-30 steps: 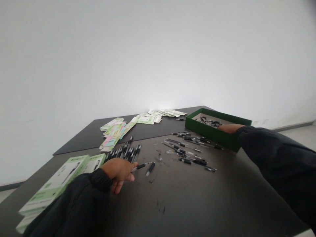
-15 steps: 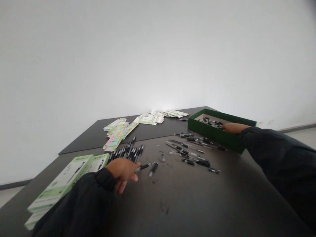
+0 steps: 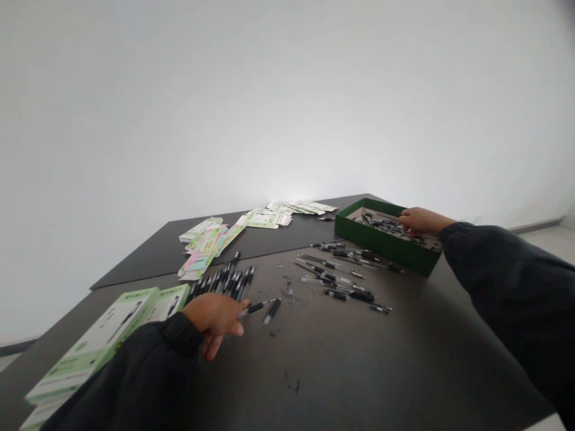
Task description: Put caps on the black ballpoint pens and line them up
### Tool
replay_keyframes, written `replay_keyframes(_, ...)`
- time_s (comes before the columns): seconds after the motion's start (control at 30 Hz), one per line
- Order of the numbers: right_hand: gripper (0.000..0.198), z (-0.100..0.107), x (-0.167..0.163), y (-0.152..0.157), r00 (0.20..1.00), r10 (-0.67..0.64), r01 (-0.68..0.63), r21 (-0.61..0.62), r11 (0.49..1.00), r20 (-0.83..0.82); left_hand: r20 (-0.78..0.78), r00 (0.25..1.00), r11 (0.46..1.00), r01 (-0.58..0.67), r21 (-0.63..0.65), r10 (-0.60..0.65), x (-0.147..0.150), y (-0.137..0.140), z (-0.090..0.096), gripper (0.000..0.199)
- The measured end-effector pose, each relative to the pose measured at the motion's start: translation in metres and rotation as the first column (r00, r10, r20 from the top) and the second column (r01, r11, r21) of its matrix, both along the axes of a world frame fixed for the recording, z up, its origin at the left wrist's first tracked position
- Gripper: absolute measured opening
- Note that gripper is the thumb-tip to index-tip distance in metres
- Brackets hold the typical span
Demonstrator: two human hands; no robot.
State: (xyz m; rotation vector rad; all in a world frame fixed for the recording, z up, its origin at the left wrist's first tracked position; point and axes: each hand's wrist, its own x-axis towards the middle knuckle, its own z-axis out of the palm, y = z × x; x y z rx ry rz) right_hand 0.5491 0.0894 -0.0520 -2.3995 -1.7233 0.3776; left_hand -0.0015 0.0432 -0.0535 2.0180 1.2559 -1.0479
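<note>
My left hand (image 3: pixel 216 318) is closed on an uncapped pen (image 3: pixel 259 306) with a black grip, its tip pointing right. A black pen cap (image 3: pixel 272 311) lies on the table just beside that tip. Behind the hand is a row of capped black pens (image 3: pixel 233 280). My right hand (image 3: pixel 420 220) is over the right side of a green open box (image 3: pixel 386 241), fingers pinched together; what they hold, if anything, is too small to tell. Loose pens and pen parts (image 3: pixel 380 222) lie inside the box.
Uncapped pens, caps and refills (image 3: pixel 335 276) lie scattered before the green box. Green-and-white pen cartons (image 3: pixel 101 341) are stacked at the left. Flattened cartons (image 3: pixel 211 242) and more of them (image 3: pixel 269 216) lie toward the back. A pale wall (image 3: pixel 269 108) stands behind the dark table (image 3: pixel 350 359).
My right hand has come up from inside the green box, uncovering more of the pens there. My left hand still holds the pen. The whole view has shifted slightly.
</note>
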Motion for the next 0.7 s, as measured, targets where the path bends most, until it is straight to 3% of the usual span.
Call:
replay_keyframes(0.23, 0.029, 0.0, 0.004, 0.001, 0.998, -0.057, 0.057, 0.007, 0.998, -0.027, -0.03, 1.0, 1.0, 0.01, 0.003, -0.01, 0.0, -0.001, -0.001, 0.073)
replay_keyframes(0.43, 0.03, 0.005, 0.01, -0.003, 0.983, -0.075, 0.077, -0.001, 0.997, 0.17, 0.001, 1.0, 1.0, 0.001, 0.022, -0.001, 0.0, -0.002, -0.001, 0.073)
replay_keyframes(0.6, 0.044, 0.003, 0.012, -0.017, 0.924, -0.14, 0.103, 0.122, 0.987, 0.355, -0.033, 0.999, 0.998, -0.02, -0.06, 0.018, 0.001, 0.0, 0.0, 0.074)
replay_keyframes(0.7, 0.043, 0.002, 0.008, -0.011, 0.917, -0.082, 0.041, 0.111, 0.993, 0.39, -0.029, 1.0, 0.997, 0.005, -0.072, -0.007, 0.001, -0.001, 0.003, 0.073)
